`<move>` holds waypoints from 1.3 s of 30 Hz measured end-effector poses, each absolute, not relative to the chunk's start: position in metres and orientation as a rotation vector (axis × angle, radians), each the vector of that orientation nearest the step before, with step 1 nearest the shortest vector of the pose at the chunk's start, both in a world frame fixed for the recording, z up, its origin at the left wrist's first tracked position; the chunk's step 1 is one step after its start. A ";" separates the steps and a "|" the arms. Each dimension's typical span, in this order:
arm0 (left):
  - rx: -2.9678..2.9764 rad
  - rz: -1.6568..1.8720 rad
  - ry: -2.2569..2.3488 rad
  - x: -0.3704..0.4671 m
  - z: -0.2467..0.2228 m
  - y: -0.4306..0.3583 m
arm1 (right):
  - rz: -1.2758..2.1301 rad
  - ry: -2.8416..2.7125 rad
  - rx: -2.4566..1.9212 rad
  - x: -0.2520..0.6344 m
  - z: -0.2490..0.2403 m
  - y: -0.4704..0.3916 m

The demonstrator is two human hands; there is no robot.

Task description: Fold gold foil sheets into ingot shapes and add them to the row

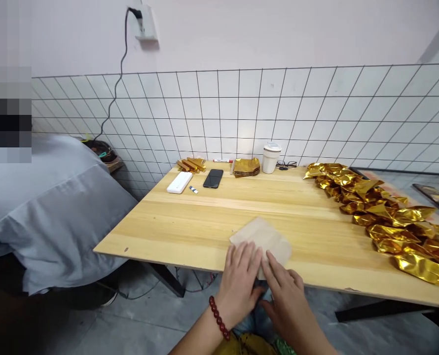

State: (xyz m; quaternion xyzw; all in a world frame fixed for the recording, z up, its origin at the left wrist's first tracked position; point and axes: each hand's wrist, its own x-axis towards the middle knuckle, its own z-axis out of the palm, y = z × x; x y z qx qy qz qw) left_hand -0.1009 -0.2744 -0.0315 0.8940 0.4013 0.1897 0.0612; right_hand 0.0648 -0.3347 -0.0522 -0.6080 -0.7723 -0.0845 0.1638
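A thin beige square sheet of paper (267, 237) lies at the front edge of the wooden table, turned cornerwise. On its left lower part rests my left hand (241, 276), its fingers stretched flat. My right hand (284, 293) touches the sheet's lower right side, also with straight fingers. Both thumbs hang below the table edge, and the two hands nearly meet. A dark red bead bracelet (218, 318) circles my left wrist. The sheet's near corner shows between the hands.
Folded gold foil pieces (385, 207) line the table's right side. Along the back are gold strips (192, 165), a gold sheet stack (246, 166), a white cup (271, 159) and glasses (286, 165). A phone (213, 178) and white power bank (179, 182) lie nearer. A person (56, 197) sits left.
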 end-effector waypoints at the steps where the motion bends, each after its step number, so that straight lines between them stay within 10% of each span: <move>1: 2.701 0.569 1.178 -0.100 -0.034 -0.278 | -0.242 -2.216 -1.706 0.069 -0.050 -0.333; 39: 2.159 0.985 1.335 -0.098 -0.029 -0.228 | 0.227 -1.634 -1.624 0.124 -0.052 -0.271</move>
